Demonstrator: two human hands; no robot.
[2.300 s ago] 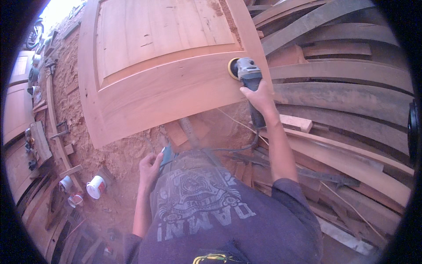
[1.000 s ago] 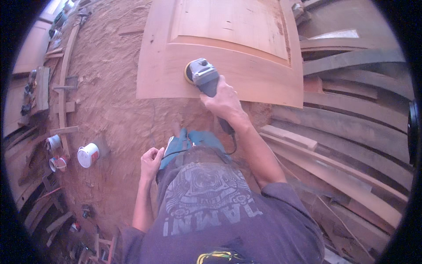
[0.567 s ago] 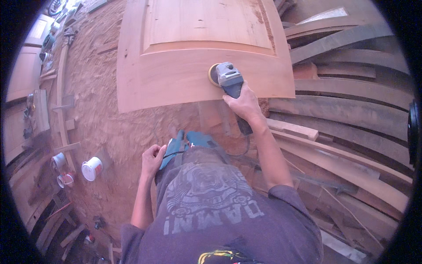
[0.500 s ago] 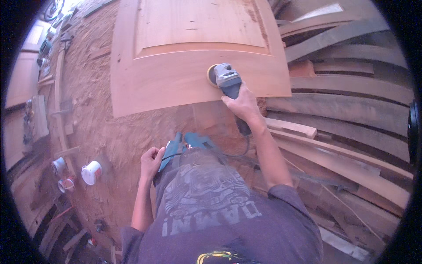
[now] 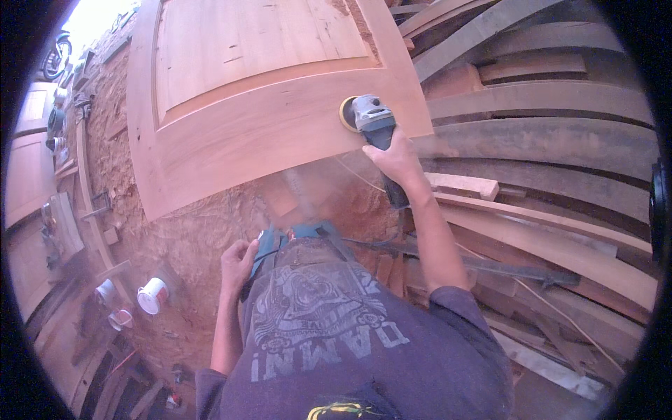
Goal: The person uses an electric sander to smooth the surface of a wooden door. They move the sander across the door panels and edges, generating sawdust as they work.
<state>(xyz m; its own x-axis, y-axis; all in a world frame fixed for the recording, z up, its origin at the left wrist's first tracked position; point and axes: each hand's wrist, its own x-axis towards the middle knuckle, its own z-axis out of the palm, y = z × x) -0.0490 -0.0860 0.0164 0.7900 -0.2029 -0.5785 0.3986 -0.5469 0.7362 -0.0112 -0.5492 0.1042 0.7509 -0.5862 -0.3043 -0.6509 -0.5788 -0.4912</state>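
Observation:
My right hand (image 5: 397, 155) is closed around the dark body of an angle grinder (image 5: 375, 120) with a grey head. Its yellow-rimmed disc (image 5: 347, 114) is on or just over the bottom rail of a pale wooden panel door (image 5: 245, 140), towards the right corner. Whether the disc presses on the wood is hard to see. Down by my waist, my left hand (image 5: 238, 262) has its fingers curled together beside a thin dark cord (image 5: 269, 253) and my teal shorts (image 5: 308, 229). What it holds, if anything, is hidden.
Long boards (image 5: 546, 140) lie stacked along the right. A white bucket (image 5: 152, 296) and smaller containers stand on the reddish dirt at left, near a long wooden bar (image 5: 87, 175). More panelled wood (image 5: 28, 178) is at the far left. A loose cable (image 5: 567, 322) crosses the boards.
The view has turned, so the door now slants and lies further left. The grinder in my right hand has shifted right along the rail, nearer the door's corner. My left hand stays at my waist.

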